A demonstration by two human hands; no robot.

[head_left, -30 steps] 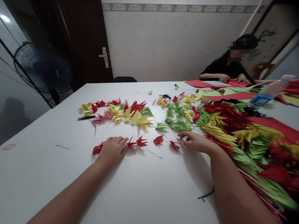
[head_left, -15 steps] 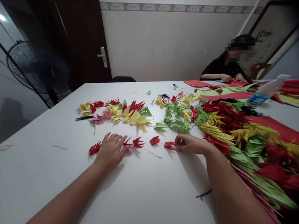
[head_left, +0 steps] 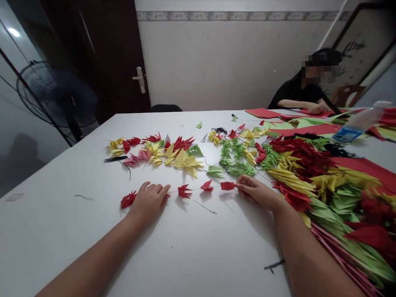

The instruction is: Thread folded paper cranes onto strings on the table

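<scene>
A thread carrying several red folded-paper cranes runs across the white table (head_left: 176, 263) between my hands. My right hand (head_left: 257, 192) pinches the tip of the rightmost red paper crane (head_left: 228, 186). Two more, a red crane (head_left: 206, 186) and another red crane (head_left: 184, 191), hang along the thread to its left. My left hand (head_left: 150, 199) is closed over a red crane on the thread, mostly hidden, with a bit of red showing at its fingertips. Just left of that hand sits one more red crane (head_left: 128, 199). A needle-like piece with thread (head_left: 205, 207) lies in front of the string.
Yellow, red and pink cranes (head_left: 155, 154) lie beyond my hands, beside black-handled snips (head_left: 116, 159). Green strung cranes (head_left: 233, 158) and a large colourful pile (head_left: 344, 194) fill the right. A plastic bottle (head_left: 361, 123) leans there. Across the table a person (head_left: 297, 91) handles red paper.
My right hand has shifted slightly right, pulling the thread straighter and lifting the end crane. My left fingers have drawn together over a red crane. The view has tilted a little.
</scene>
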